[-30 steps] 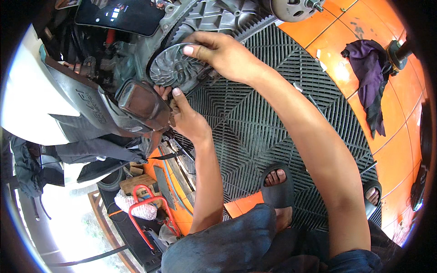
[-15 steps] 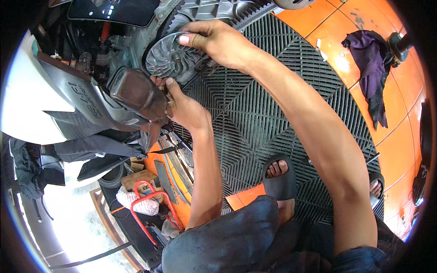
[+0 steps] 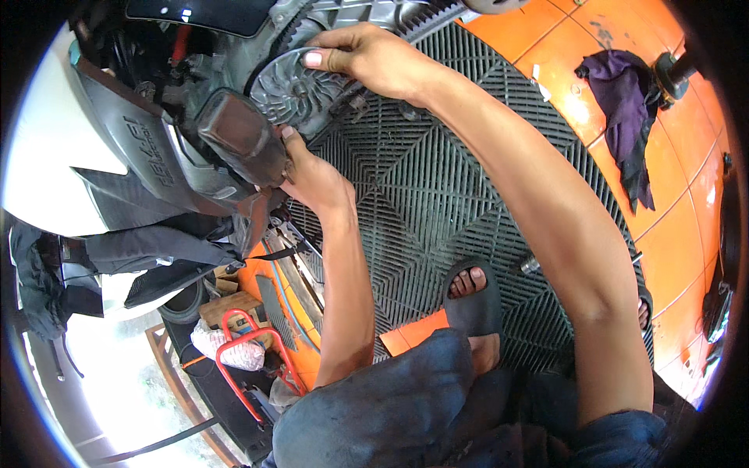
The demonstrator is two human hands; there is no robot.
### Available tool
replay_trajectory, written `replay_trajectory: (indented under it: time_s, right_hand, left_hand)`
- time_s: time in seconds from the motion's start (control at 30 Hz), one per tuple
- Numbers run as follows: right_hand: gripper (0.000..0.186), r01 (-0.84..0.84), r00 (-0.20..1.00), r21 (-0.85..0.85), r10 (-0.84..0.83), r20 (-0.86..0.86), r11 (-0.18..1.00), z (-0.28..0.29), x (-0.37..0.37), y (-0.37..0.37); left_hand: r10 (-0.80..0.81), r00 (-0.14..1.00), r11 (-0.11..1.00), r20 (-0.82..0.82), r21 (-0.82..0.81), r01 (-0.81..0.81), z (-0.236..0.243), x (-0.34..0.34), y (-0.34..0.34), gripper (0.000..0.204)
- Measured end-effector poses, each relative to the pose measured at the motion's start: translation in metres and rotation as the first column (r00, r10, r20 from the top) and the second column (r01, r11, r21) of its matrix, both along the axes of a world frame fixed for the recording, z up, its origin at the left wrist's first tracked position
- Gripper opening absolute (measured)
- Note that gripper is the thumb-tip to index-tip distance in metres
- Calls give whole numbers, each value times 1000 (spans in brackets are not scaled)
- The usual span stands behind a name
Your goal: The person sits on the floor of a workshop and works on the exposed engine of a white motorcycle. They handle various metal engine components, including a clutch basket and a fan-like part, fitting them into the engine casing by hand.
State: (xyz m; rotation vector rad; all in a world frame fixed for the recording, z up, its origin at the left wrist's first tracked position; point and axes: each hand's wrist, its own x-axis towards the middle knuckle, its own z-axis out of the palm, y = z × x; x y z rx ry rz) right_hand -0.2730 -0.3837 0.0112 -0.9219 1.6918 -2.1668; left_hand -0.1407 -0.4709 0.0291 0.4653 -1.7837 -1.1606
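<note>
A silver finned fan pulley (image 3: pixel 295 87) is at the open side of the scooter's engine case (image 3: pixel 343 17). My right hand (image 3: pixel 382 62) is closed on its upper right rim, thumb on the finned face and fingers behind. Just below the pulley's lower edge, my left hand (image 3: pixel 316 175) is closed, its thumb tip raised. A dark brown box-shaped cover (image 3: pixel 240 136) partly hides the left fingers, and what they pinch does not show. A toothed black drive belt (image 3: pixel 290 37) runs behind the pulley.
White and dark scooter bodywork (image 3: pixel 125 148) stands on the left. Black ribbed matting (image 3: pixel 421 179) covers the floor before me, with orange tiles (image 3: pixel 679 210) beyond. A metal socket-like piece (image 3: pixel 530 265) lies by my right forearm. A purple rag (image 3: pixel 624 101) hangs at right; a red tubular frame (image 3: pixel 257 335) stands lower left.
My left hand has moved up slightly, and its fingertips below the pulley are now mostly hidden. My right hand keeps its hold on the rim. The whole view has shifted a little.
</note>
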Motion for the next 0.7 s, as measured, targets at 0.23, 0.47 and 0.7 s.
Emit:
replay_trajectory:
  time_s: [0.23, 0.47, 0.7]
  right_hand:
    - [41, -28, 999, -55, 30, 38, 998, -4, 4, -3]
    - [52, 13, 997, -43, -16, -69, 999, -2, 0, -4]
    - [27, -136, 991, -158, 131, -42, 978, 9, -5, -1]
  left_hand:
    - [-8, 1000, 1000, -15, -26, 7, -6, 3, -15, 43]
    - [-20, 1000, 994, -20, -106, 18, -12, 1, -20, 41]
    - [42, 999, 986, -14, -158, -43, -5, 0, -23, 38]
